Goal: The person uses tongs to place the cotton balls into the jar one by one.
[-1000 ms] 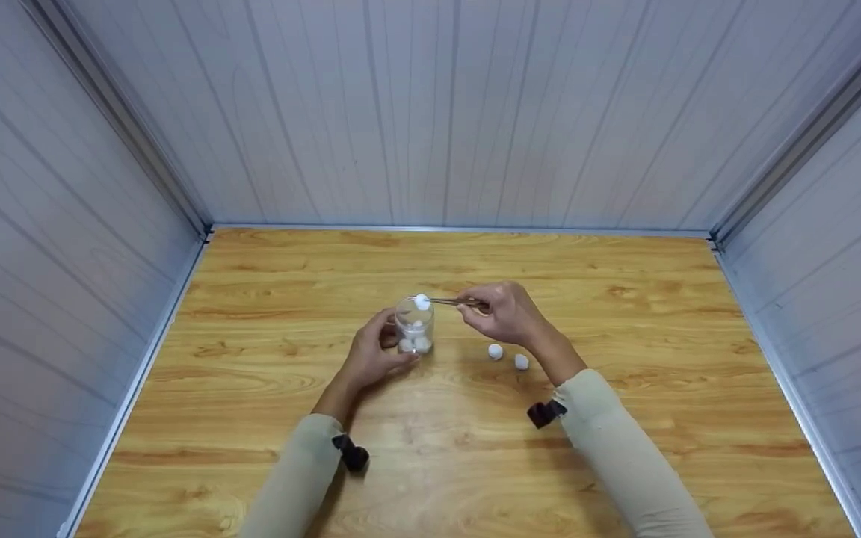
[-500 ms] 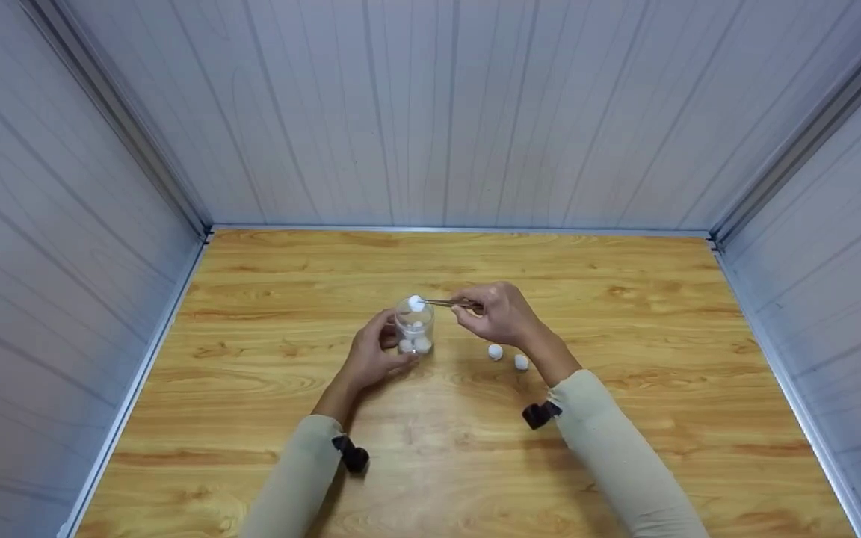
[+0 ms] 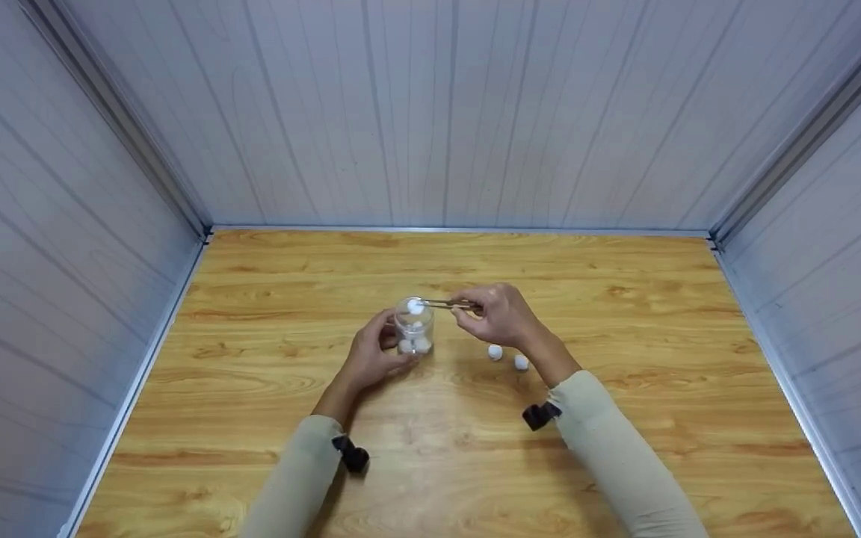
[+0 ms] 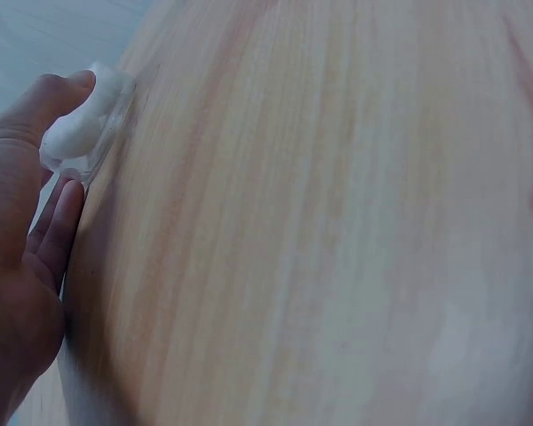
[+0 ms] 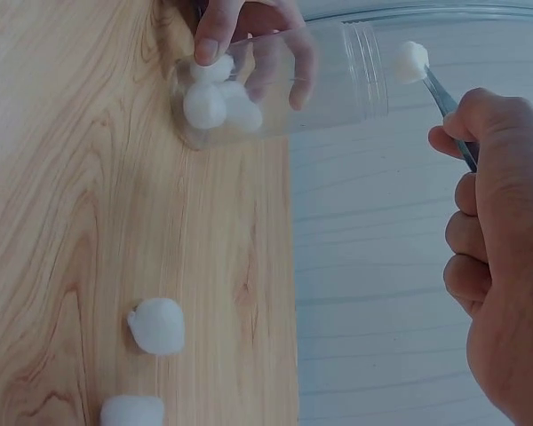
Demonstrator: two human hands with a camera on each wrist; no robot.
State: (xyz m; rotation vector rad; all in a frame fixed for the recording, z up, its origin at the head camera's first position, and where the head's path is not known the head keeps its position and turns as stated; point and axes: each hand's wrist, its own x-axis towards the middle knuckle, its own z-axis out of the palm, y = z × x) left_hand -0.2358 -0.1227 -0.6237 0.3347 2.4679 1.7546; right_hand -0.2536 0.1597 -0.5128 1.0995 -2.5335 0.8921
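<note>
My left hand (image 3: 369, 355) holds a clear screw-neck jar (image 5: 329, 75) low down, the thumb on the near side and fingers behind. The jar stands upright on the table with several cotton balls (image 5: 204, 105) at its bottom. Metal tweezers (image 5: 442, 96) are pinched between thumb and fingers of my right hand (image 3: 501, 312). At their tips, just above the jar's mouth, is one white cotton ball (image 5: 412, 62). In the left wrist view my thumb lies against the jar (image 4: 89, 133), and its upper part is out of frame.
Two loose cotton balls, one nearer the jar (image 3: 495, 351) and one farther right (image 3: 522, 362), lie on the wood-grain table (image 3: 415, 478) below my right wrist. Pale panel walls (image 3: 430, 112) enclose the table at the back and both sides.
My right hand has shifted slightly left, bringing the tweezers and cotton ball over the jar's mouth. The ball now sits a little lower in the head view. My left hand and jar stay put.
</note>
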